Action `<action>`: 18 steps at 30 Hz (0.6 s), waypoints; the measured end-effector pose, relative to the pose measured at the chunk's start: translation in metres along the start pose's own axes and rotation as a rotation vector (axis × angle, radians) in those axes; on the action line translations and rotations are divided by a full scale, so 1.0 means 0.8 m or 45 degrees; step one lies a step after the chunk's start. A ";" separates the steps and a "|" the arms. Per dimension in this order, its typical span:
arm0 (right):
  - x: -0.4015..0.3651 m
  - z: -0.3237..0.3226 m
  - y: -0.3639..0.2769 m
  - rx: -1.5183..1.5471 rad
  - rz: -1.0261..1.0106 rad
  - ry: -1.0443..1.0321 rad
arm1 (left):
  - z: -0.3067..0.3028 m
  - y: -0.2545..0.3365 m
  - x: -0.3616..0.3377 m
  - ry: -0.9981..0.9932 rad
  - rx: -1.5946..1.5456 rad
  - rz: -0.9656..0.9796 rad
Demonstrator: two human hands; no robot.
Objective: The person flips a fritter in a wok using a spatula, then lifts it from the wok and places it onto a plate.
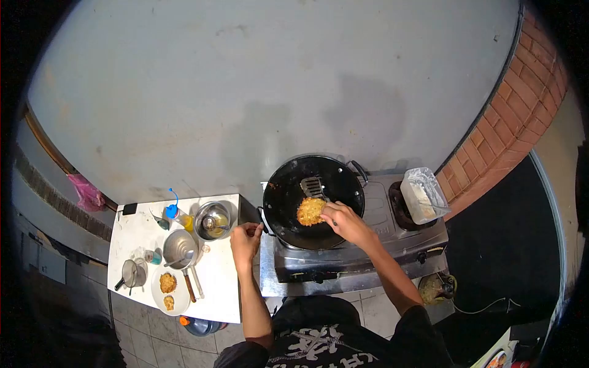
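Observation:
A black wok (288, 178) sits on the stove, a loop handle on each side. My left hand (246, 240) is closed, its fingertips right at the wok's left handle (265, 228). Over the wok, my right hand (347, 224) is wrapped round the handle of a slotted metal spatula (311, 186), whose blade points toward the far side. A golden-brown fritter (310, 211) shows right beside the right fingertips, overlapping the wok's inside; I cannot tell whether those fingers also grip it.
Right of the wok, a clear plastic tub (424, 196) stands on the other burner. On the white table (215, 288) at left are a plate (161, 302) with two fritters, a saucepan (180, 246), a metal bowl (212, 207), a blue-capped bottle (178, 214) and a strainer (129, 271).

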State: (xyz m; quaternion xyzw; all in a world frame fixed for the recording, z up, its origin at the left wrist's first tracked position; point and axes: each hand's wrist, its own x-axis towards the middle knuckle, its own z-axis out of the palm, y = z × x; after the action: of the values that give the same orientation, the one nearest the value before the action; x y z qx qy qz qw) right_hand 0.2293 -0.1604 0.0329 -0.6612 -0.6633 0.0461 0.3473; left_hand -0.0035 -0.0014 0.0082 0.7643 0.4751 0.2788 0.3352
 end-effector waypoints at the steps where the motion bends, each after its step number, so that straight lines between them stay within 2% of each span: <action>1: -0.001 0.001 0.000 -0.004 -0.003 0.001 | 0.001 0.001 0.000 0.005 -0.014 -0.007; 18: -0.008 0.007 -0.002 -0.221 -0.057 -0.173 | 0.007 0.011 -0.004 0.095 0.081 -0.040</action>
State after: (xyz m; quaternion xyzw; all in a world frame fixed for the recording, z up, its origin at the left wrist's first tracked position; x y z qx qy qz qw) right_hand 0.2246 -0.1645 0.0271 -0.6691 -0.7015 0.0253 0.2439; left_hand 0.0043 -0.0083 0.0109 0.7561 0.5078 0.2866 0.2971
